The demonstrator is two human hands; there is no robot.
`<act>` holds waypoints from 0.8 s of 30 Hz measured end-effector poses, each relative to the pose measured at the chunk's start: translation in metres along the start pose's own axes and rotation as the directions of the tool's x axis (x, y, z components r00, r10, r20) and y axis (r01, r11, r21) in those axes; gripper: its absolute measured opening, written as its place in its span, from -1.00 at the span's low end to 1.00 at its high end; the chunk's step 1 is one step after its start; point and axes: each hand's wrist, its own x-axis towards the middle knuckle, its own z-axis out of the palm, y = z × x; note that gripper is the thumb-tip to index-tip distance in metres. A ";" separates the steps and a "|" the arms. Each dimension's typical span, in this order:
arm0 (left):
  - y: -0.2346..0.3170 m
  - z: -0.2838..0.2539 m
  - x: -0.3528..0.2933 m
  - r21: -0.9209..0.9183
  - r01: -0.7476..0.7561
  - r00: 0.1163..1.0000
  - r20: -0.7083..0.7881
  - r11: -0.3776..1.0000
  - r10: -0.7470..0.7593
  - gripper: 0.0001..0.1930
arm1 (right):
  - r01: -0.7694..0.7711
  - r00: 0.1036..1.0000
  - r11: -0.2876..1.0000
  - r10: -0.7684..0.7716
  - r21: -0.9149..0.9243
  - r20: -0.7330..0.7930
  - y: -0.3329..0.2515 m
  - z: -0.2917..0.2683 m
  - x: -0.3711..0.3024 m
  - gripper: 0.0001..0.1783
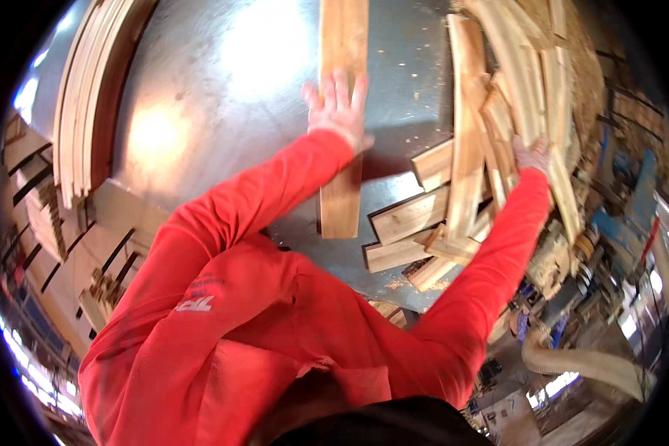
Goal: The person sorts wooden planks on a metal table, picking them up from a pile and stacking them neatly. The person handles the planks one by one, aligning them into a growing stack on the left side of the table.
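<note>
My left hand [337,113] lies flat on a long wooden board [340,197], its fingers spread. The board runs lengthwise across the grey metal tabletop [275,141], near end toward me. My arm stretches right to a loose pile of wooden strips, where my right hand [532,156] is closed around a pale wooden strip [524,82]. Its thumb and fingers show on either side of the strip; the fingertips are partly hidden. Shorter wooden offcuts [412,215] lie crisscrossed between my two arms, several with their ends toward me.
A stack of long boards [89,97] stands at the table's left edge. More stacked wood [46,219] sits on a rack at lower left. Sawdust and chips dot the tabletop. Machinery [617,215] and a ribbed hose [572,360] are at right.
</note>
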 end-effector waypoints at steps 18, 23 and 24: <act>-0.217 -0.058 -0.096 -0.704 0.254 0.940 0.020 0.663 -0.340 -0.07 | -0.131 0.806 0.424 -0.481 0.896 0.345 -0.149 0.052 -0.190 -0.18; -0.242 -0.116 -0.122 -0.473 0.334 0.942 0.141 -0.815 0.305 -0.16 | -0.609 0.724 -0.114 -0.485 0.785 0.491 -0.200 0.053 -0.279 -0.50; -0.225 -0.122 -0.131 -0.318 0.387 0.922 0.115 -0.865 0.370 -0.19 | -0.607 0.730 -0.117 -0.473 0.786 0.494 -0.206 0.074 -0.280 -0.55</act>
